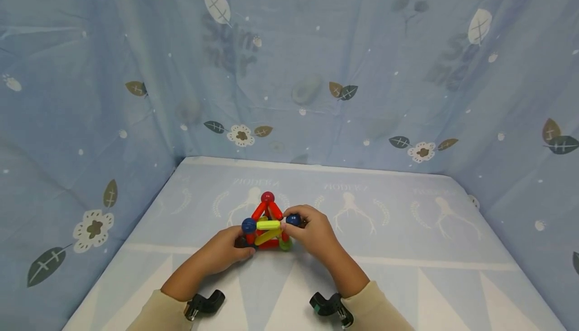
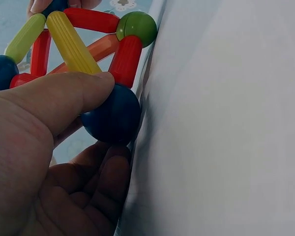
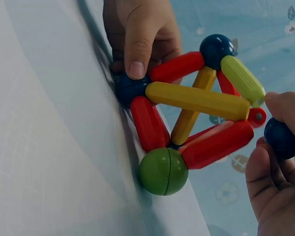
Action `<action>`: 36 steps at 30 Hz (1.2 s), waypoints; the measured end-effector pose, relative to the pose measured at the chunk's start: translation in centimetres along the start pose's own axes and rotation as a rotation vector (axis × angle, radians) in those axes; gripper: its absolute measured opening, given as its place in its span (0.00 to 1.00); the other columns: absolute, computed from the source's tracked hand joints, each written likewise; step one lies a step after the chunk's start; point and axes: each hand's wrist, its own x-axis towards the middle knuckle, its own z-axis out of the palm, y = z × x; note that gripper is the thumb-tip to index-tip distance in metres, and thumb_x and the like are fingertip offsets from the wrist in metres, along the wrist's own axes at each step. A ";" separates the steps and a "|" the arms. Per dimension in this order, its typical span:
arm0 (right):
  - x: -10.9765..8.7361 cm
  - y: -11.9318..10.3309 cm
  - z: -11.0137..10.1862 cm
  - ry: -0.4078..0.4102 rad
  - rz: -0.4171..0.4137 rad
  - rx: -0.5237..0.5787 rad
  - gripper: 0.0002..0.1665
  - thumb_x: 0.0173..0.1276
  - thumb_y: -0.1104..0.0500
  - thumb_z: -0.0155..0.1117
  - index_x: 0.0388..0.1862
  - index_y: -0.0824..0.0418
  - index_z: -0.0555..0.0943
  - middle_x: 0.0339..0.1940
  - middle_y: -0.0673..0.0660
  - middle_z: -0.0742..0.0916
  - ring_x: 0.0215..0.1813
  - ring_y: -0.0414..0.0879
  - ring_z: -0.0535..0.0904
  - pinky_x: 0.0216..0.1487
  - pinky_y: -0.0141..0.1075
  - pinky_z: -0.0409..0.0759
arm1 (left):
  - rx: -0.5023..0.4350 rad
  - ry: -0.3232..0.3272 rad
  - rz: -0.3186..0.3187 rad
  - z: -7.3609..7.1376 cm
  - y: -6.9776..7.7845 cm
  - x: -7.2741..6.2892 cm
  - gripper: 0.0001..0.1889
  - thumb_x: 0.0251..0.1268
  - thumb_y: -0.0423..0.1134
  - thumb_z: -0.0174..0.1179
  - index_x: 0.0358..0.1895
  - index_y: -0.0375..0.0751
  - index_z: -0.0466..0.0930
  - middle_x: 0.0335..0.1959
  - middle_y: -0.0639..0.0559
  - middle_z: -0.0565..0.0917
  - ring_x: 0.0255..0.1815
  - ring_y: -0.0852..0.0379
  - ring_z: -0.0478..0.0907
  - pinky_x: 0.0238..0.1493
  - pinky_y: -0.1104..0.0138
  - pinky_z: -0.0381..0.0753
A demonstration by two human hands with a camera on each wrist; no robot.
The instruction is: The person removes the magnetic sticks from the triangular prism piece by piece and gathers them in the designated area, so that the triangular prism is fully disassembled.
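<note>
Your right hand (image 3: 279, 191) is pinching a blue ball (image 3: 280, 139) near the lime rod (image 3: 243, 81). Your left hand (image 3: 146, 32) is resting its thumb on a second blue ball (image 3: 129, 92), and a green ball (image 3: 163, 171) is joining two red rods (image 3: 218, 144).

left sleeve (image 1: 159, 315): plain beige
right sleeve (image 1: 376, 310): same beige
left wrist camera (image 1: 209, 303): black, elbow-shaped, blunt end, silvery base bits
right wrist camera (image 1: 323, 305): matching black bend, silvery base

A curtained booth — flowered blue fabric (image 1: 280, 70) walls in a patterned table (image 1: 384, 240).
</note>
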 end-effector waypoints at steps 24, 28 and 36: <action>2.4 6.8 -7.1 0.008 0.251 -0.122 0.25 0.72 0.52 0.72 0.65 0.55 0.79 0.58 0.56 0.86 0.55 0.50 0.83 0.49 0.41 0.83 | 0.006 0.008 -0.011 -0.1 0.2 0.5 0.18 0.64 0.42 0.75 0.55 0.50 0.83 0.43 0.56 0.83 0.43 0.54 0.76 0.55 0.53 0.80; 2.8 7.6 -7.7 0.044 0.265 -0.142 0.25 0.73 0.49 0.71 0.66 0.53 0.81 0.61 0.57 0.86 0.58 0.52 0.84 0.49 0.42 0.83 | -0.002 0.008 -0.017 -0.1 0.2 0.4 0.20 0.64 0.43 0.75 0.57 0.50 0.82 0.45 0.56 0.83 0.45 0.54 0.76 0.58 0.49 0.80; 2.8 9.0 -7.5 0.029 0.274 -0.160 0.27 0.74 0.49 0.70 0.70 0.51 0.80 0.66 0.56 0.85 0.63 0.53 0.83 0.58 0.48 0.81 | 0.006 -0.002 -0.032 0.1 0.0 0.1 0.20 0.64 0.44 0.75 0.58 0.50 0.82 0.46 0.56 0.84 0.46 0.54 0.77 0.60 0.49 0.80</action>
